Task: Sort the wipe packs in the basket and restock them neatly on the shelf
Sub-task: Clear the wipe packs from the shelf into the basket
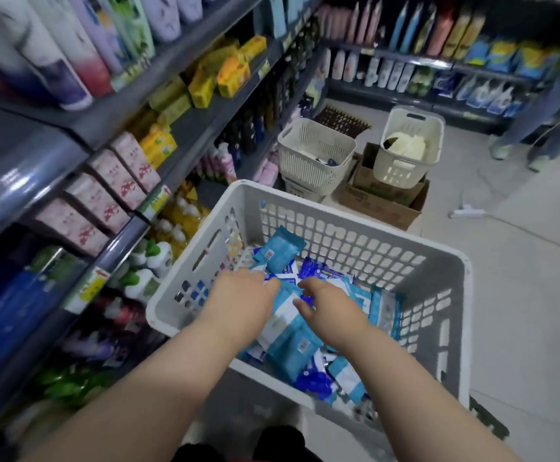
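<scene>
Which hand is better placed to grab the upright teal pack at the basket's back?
Probably left: the left hand is nearest the teal pack and the shelf; the right hand is farther right.

Brightness: even and fairly bright over the pale floor (522, 295), dimmer in the low shelf bays along the left edge.
Source: from above, going by the lit top edges.
Glare: a white streak lies along the rounded shelf rail (22, 168) at the left.
Shadows: soft. The inner right wall of the basket (438, 295) is shaded grey while its rim is lit.
Blur: motion smear is strongest on the bottles (55, 61) in the upper left corner and on a person's legs (538, 121) at the upper right.
Distortion: wide-angle, so the shelves bend and lean towards the edges.
Focus: print on the wipe packs (292, 345) is too soft to read.
</scene>
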`<state>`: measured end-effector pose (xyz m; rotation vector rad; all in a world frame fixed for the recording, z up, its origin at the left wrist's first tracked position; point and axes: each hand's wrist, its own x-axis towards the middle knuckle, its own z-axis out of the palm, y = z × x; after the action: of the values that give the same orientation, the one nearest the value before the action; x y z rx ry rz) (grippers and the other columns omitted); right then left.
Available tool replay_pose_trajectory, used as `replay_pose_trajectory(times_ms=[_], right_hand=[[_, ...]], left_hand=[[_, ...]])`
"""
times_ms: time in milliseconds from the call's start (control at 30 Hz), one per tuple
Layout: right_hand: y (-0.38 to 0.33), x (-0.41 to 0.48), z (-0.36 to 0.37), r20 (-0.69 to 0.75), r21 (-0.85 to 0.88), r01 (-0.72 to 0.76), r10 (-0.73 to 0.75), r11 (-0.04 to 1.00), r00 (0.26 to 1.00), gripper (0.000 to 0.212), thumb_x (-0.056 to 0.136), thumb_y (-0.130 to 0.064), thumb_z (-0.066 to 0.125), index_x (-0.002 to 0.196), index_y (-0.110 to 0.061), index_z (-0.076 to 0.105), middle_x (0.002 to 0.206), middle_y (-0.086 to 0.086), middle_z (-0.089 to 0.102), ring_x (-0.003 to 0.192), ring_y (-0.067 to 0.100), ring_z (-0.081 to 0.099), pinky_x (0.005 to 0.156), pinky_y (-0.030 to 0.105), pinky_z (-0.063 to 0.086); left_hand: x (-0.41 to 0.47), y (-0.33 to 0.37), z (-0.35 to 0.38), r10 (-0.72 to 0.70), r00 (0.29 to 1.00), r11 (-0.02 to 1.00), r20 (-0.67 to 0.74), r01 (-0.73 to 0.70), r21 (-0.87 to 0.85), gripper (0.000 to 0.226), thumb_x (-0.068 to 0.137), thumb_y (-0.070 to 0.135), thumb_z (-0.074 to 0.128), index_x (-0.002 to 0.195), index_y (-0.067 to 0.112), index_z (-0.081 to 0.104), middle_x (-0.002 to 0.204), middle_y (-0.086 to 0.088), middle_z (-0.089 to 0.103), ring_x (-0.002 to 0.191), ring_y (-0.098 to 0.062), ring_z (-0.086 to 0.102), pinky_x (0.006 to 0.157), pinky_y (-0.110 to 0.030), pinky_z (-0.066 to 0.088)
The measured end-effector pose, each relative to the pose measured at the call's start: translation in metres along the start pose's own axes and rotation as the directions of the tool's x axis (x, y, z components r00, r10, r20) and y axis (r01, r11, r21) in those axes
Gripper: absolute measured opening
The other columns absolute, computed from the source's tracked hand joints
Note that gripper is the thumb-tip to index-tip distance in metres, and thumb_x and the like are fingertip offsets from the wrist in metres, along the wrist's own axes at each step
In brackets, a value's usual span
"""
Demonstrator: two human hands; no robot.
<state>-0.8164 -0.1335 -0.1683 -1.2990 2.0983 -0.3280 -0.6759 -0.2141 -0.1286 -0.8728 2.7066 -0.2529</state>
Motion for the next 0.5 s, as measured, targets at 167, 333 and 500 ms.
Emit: replay_pose_trajectory(times_ms=[167,333,500], right_hand=[[-0.089,0.003,-0.005,-0.122,-0.017,0.195,-0.195,0.981,0.973,0.036,0.094,-0.037,0.050,0.128,-0.024,0.051,0.125,-0.006,0.058,0.112,0.013,0.056,0.091,0.031,0.045],[-0.201,0.006,0.013,-0.197,-0.013,0.444,-0.437,0.896,0.878,0.032,0.092,-0.032,0.054,0.122,-0.023,0.056,0.117,-0.004,0.062,0.105,0.013,0.057,0.088,0.027,0.044],[-0.311,0.004,0.047,-0.224,0.010,0.629,-0.611,0.777,0.759,0.031,0.088,-0.025,0.061,0.119,-0.021,0.059,0.109,-0.008,0.062,0.097,0.007,0.056,0.086,0.023,0.045]], left_hand=[[-0.041,-0.065,-0.010,-0.142,0.974,0.978,-0.177,0.110,-0.179,0.027,0.090,0.029,0.050,0.116,0.023,0.056,0.106,0.001,0.061,0.107,-0.025,0.057,0.087,-0.037,0.040],[-0.103,-0.154,-0.008,-0.315,0.883,0.939,-0.349,0.238,-0.247,0.025,0.081,0.033,0.046,0.089,0.023,0.067,0.083,0.001,0.065,0.084,-0.024,0.063,0.075,-0.036,0.047],[-0.179,-0.245,-0.002,-0.454,0.791,0.891,-0.411,0.399,-0.217,0.024,0.076,0.031,0.050,0.088,0.021,0.068,0.083,0.000,0.066,0.081,-0.026,0.064,0.076,-0.038,0.049]])
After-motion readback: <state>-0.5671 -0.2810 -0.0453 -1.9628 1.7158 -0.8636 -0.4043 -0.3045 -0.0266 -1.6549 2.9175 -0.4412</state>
